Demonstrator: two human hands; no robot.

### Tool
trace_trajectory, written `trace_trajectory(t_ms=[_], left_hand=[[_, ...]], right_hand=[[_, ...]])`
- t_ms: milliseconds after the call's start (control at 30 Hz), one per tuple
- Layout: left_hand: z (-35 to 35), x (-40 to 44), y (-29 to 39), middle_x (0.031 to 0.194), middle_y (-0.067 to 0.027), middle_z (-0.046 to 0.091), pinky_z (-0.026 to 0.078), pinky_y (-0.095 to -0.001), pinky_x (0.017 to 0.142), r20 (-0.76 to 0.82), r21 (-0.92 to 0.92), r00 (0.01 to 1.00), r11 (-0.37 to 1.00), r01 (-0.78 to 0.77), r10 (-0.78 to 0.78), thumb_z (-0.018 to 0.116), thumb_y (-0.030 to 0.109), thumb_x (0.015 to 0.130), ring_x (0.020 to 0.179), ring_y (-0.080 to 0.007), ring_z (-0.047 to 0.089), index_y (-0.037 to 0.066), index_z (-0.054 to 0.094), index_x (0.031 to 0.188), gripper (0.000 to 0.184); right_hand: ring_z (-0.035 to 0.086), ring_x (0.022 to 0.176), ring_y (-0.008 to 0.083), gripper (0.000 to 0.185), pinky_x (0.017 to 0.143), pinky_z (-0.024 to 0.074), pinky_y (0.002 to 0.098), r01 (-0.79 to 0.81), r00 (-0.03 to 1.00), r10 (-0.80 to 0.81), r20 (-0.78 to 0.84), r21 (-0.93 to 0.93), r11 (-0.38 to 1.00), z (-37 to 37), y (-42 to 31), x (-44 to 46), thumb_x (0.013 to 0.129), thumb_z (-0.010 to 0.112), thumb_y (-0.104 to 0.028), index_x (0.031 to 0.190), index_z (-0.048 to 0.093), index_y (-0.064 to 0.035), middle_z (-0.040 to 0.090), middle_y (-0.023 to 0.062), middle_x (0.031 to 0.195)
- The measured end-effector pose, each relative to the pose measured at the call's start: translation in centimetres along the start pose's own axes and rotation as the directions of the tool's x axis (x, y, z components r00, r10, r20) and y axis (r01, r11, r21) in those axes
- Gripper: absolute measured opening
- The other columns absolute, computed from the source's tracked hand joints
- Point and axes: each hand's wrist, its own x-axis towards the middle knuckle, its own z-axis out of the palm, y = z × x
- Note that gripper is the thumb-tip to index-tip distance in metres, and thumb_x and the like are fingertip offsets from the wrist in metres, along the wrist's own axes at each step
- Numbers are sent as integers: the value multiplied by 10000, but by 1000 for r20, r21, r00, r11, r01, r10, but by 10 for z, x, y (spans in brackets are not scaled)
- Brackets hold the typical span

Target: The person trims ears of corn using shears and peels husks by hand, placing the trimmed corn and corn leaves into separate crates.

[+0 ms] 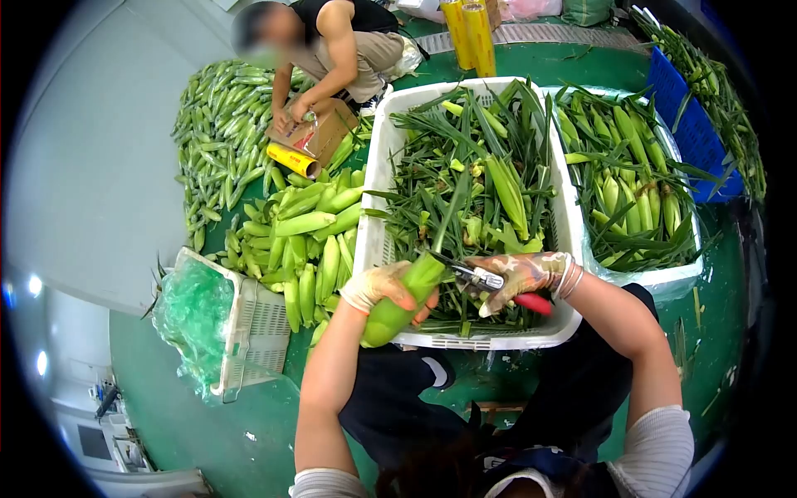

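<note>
By the white basket (pixel 498 341), the left hand (pixel 383 289) clasps an ear of corn (pixel 395 319) slanting up rightward to the clippers (pixel 488 279) the right hand (pixel 525 274) grips.

At the white crate's (pixel 490 341) near left corner, the gloved left hand (pixel 375 288) curls its fingers in a grip; over the crate's near right part, the gloved right hand (pixel 525 270) is closed, elbow bent outward.

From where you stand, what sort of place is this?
Probably a vegetable packing room: heaped corn lies on the green floor, a white crate holds leaves, and yellow rolls, perhaps plastic wrap, stand behind it.
</note>
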Motion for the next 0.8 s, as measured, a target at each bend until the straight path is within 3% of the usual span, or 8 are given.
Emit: trace_trajectory(t_ms=[133, 233, 400, 533, 633, 700, 767, 800], left_hand=[[2, -17, 2, 854, -187, 613, 499, -415, 639, -224, -30, 960, 983, -182, 171, 715, 117, 534, 695, -330, 608, -45, 552, 995, 515], [-69, -61, 6, 935, -127, 636, 480, -375, 807, -582, 335, 617, 848, -411, 529, 620, 330, 789, 851, -256, 612, 2, 571, 1079, 441], [-191, -113, 45, 1223, -117, 531, 360, -449, 990, -933, 106, 67, 448, -888, 353, 648, 449, 767, 1144, -291, 466, 88, 528, 1190, 569], [-252, -103, 49, 1329, -97, 471, 374, -470, 988, -970, 241, -232, 251, -938, 66, 632, 372, 799, 1218, -290, 415, 97, 494, 1257, 552], [-361, -120, 14, 1274, -141, 498, 412, -470, 960, -937, 229, -169, 172, -958, 306, 559, 306, 866, 1180, -296, 444, 22, 497, 1221, 459], [-355, -105, 5, 1320, -144, 462, 381, -478, 1003, -675, 694, -279, 716, 73, 683, 532, 296, 885, 1205, -291, 423, 0, 453, 1263, 487], [-330, -81, 25, 1359, -187, 415, 327, -472, 1049, -898, 216, -192, 16, -976, 396, 600, 324, 848, 1254, -295, 379, 23, 411, 1321, 592], [-322, -80, 34, 1333, -203, 435, 356, -473, 1022, -958, 188, -183, 1, -982, 223, 601, 341, 848, 1238, -309, 407, 19, 441, 1274, 557]], right_hand=[[572, 522, 107, 204, 462, 485, 271, 151, 969, -52, -241, 416, 897, 8, -6, 1, 765, 705, -122, 895, 579, -28, 613, 66, 719], [562, 542, 113, 206, 465, 455, 262, 195, 915, 45, -401, 536, 821, -14, -23, -17, 786, 703, -209, 826, 572, -54, 587, 32, 708], [556, 696, 125, 399, 649, 466, 281, -202, 787, 130, -603, -53, 978, -39, -13, -67, 744, 727, -374, 903, 559, -49, 584, 31, 756], [594, 780, 211, 578, 712, 488, 320, -362, 335, 101, -937, -29, 932, -122, 14, -130, 686, 717, -488, 990, 576, -17, 618, 124, 858], [600, 756, 238, 530, 666, 491, 355, -708, 14, -110, -994, -87, 701, -213, 38, -178, 696, 690, -483, 918, 583, -14, 623, 158, 830], [629, 735, 286, 307, 643, 503, 392, -746, -194, -44, -980, 118, 655, -283, 74, -202, 709, 613, -280, 830, 617, 2, 640, 182, 807], [626, 843, 347, 279, 733, 493, 421, -821, -259, -127, -957, 149, 551, -347, 127, -228, 739, 564, -225, 888, 643, -3, 644, 209, 908], [607, 934, 382, 317, 809, 476, 430, -835, -257, -198, -946, 114, 538, -375, 157, -240, 771, 545, -252, 954, 650, -16, 636, 219, 993]])
